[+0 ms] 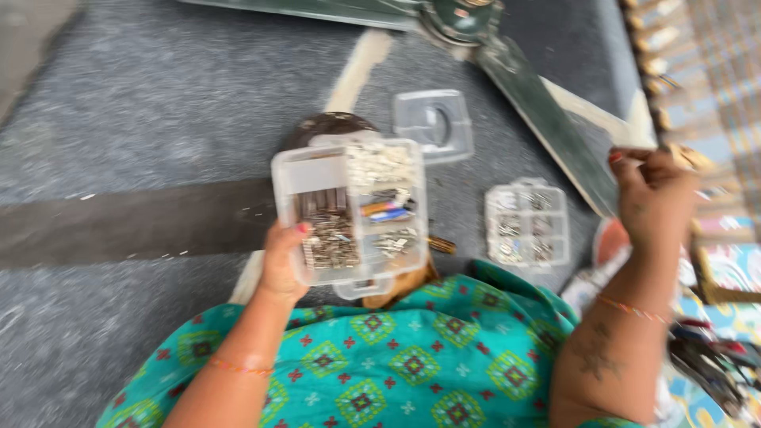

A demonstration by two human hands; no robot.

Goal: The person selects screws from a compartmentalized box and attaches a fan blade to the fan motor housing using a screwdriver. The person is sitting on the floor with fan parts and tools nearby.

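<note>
My left hand (283,265) holds up a clear plastic compartment box (349,210) filled with small metal screws and bits, gripping it from below at its near left corner. My right hand (654,198) is raised at the right with fingers curled; the blur hides whether anything is pinched in it. It hovers near the end of a dark green fan blade (547,119). A second small clear parts box (528,224) lies on the grey floor between my hands.
A clear plastic lid (434,123) lies on the floor beyond the held box. The ceiling fan's motor hub (464,17) is at the top. A screwdriver handle (440,245) sits under the box. Patterned cloth and dark tools (709,361) lie at the right.
</note>
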